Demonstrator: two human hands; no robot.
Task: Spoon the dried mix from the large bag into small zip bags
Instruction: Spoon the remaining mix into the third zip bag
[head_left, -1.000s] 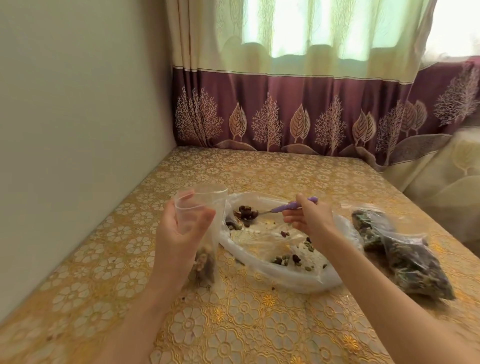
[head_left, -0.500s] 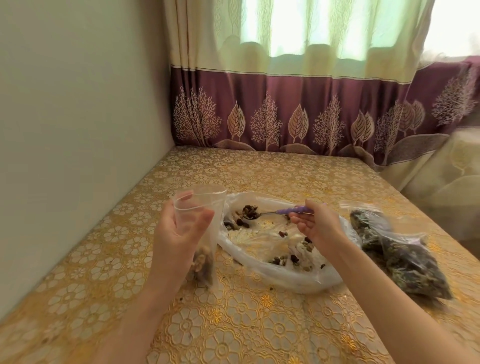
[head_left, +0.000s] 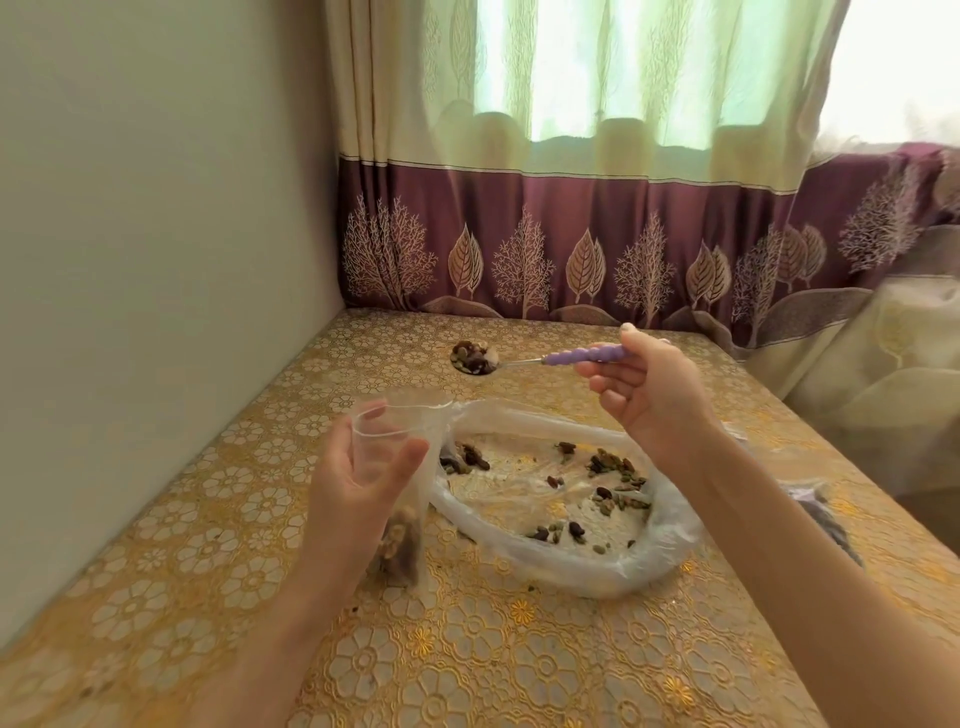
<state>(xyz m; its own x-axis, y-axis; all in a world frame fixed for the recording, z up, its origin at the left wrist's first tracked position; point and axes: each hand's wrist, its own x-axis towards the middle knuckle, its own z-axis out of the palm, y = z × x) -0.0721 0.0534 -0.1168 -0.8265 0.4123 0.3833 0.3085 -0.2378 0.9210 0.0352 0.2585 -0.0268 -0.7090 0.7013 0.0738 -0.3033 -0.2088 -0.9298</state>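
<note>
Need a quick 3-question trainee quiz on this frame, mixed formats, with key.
1. True or false: the spoon held by the right hand is loaded with dried mix.
2. Which hand holds the small zip bag open? A) left B) right C) neither
3. Fill in: the large bag lies on the ____ tablecloth.

Key: 1 true. 2 A, the left hand. 3 gold floral.
</note>
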